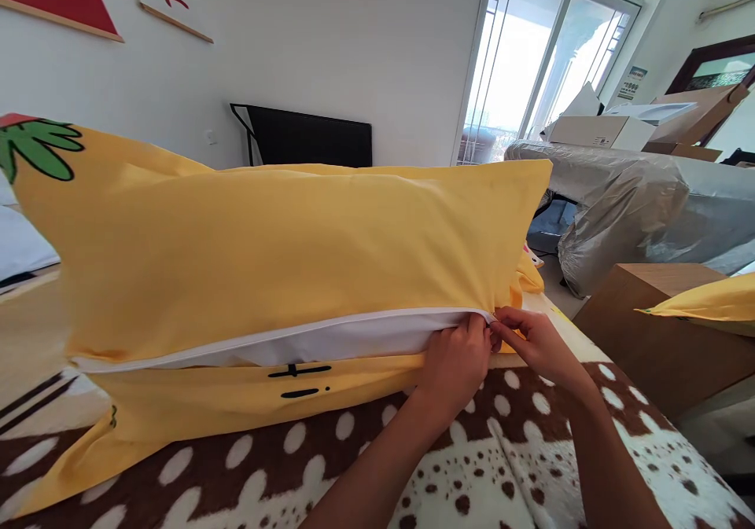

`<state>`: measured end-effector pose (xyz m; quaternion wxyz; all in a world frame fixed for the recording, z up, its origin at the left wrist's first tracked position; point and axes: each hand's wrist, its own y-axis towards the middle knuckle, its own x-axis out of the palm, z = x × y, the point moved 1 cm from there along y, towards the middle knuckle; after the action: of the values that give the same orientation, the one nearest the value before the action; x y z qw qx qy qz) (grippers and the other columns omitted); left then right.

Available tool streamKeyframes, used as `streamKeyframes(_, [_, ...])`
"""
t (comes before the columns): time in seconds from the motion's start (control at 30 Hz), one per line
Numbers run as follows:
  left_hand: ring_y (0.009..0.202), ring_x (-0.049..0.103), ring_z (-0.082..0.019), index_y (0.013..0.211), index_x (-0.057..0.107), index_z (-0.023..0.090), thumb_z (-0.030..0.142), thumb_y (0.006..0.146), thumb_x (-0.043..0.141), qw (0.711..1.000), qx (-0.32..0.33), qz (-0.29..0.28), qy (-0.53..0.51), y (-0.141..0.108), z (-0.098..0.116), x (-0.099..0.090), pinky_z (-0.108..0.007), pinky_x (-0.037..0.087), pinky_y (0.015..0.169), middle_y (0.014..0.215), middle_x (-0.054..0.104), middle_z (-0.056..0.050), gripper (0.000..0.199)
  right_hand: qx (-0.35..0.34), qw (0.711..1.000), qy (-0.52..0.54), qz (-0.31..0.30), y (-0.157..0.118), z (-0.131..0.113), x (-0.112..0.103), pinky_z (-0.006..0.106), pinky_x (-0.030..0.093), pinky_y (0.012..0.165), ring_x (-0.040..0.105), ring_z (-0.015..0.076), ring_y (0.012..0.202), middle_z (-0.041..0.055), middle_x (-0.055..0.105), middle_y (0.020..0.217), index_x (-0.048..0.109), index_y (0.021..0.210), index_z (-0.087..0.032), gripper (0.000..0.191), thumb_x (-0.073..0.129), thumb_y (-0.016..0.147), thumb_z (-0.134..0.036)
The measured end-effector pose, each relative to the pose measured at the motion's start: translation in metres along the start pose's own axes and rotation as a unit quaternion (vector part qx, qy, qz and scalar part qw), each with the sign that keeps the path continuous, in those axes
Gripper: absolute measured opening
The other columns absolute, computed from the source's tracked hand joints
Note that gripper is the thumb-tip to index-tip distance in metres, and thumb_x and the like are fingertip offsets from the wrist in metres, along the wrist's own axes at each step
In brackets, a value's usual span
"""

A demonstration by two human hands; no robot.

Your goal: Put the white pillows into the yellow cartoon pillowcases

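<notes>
A large yellow pillow (295, 238) stands on its long side across the bed, with a long zippered opening along its lower front. White inner fabric (342, 340) shows through the gap. At the right end of the opening, my left hand (457, 360) is closed on the opening's edge, its fingertips partly tucked into the gap. Just beside it, my right hand (539, 344) pinches the corner where the zipper ends; the zipper pull itself is too small to make out. The lower yellow flap, with black printed marks, hangs below the gap.
A brown and white patterned blanket (430, 474) covers the bed beneath. To the right are a wooden cabinet (661, 332) with another yellow pillow (713, 301) on it, a plastic-wrapped piece of furniture (625, 199) and cardboard boxes (602, 132). A black panel (312, 136) stands by the wall.
</notes>
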<state>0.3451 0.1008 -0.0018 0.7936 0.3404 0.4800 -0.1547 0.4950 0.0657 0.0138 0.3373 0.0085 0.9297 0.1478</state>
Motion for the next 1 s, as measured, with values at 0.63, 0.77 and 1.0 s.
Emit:
streamKeyframes(0.63, [0.064, 0.063, -0.02, 0.079, 0.053, 0.018, 0.013, 0.09, 0.034, 0.994, -0.016, 0.06, 0.087, -0.013, 0.011, -0.039, -0.029, 0.031, 0.049, 0.068, 0.063, -0.003, 0.022, -0.01, 0.988, -0.028, 0.151, 0.004, 0.015, 0.005, 0.025, 0.042, 0.058, 0.052, 0.0134, 0.055, -0.0012, 0.057, 0.055, 0.059, 0.075, -0.018, 0.021, 0.05, 0.083, -0.034])
streamKeyframes(0.77, [0.067, 0.058, -0.02, 0.072, 0.053, 0.017, 0.005, 0.082, 0.039, 0.985, 0.006, 0.113, 0.131, -0.018, 0.014, -0.051, -0.03, 0.038, 0.055, 0.065, 0.058, -0.004, 0.021, -0.002, 0.982, -0.006, 0.188, 0.005, 0.021, 0.006, 0.024, 0.041, 0.057, 0.049, 0.0127, 0.056, -0.002, 0.051, 0.057, 0.056, 0.068, -0.018, 0.022, 0.052, 0.082, -0.035])
streamKeyframes(1.0, [0.079, 0.053, -0.021, 0.074, 0.058, 0.014, 0.004, 0.078, 0.042, 0.961, 0.062, 0.205, 0.175, -0.023, 0.02, -0.06, -0.034, 0.042, 0.068, 0.087, 0.06, -0.009, 0.019, -0.023, 0.973, -0.015, 0.23, 0.006, 0.013, 0.013, 0.024, 0.038, 0.055, 0.045, 0.0117, 0.056, -0.003, 0.049, 0.058, 0.058, 0.076, -0.018, 0.022, 0.059, 0.081, -0.04])
